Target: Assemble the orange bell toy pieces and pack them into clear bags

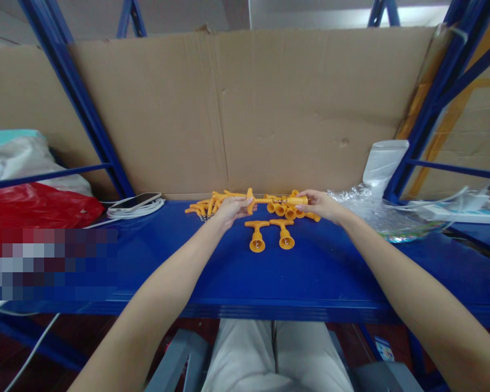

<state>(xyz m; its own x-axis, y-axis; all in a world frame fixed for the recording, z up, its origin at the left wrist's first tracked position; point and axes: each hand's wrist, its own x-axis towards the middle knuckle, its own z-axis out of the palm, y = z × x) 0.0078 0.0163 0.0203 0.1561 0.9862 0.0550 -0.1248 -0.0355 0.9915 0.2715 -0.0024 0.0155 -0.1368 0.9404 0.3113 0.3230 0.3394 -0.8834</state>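
Observation:
My left hand [233,210] grips an orange T-shaped corkscrew handle [251,201], its threaded shaft and metal spiral pointing right. Opposite it, my right hand [322,204] pinches an orange bell-shaped sleeve [297,201] by its wide end. The spiral's tip is at the narrow end of the sleeve; whether it has entered, I cannot tell. Two assembled corkscrews, a left one [257,236] and a right one [285,234], lie nearer me with their bells toward me. A pile of loose handles [206,207] lies by my left hand, and several loose sleeves [289,213] lie beneath my right.
Everything rests on a blue shelf table [228,277] backed by a cardboard sheet [277,109]. On the left are a phone [139,201], a coiled white cable [147,210] and a red bag [32,212]. Clear plastic wrap [367,212] and a power strip [465,212] sit to the right.

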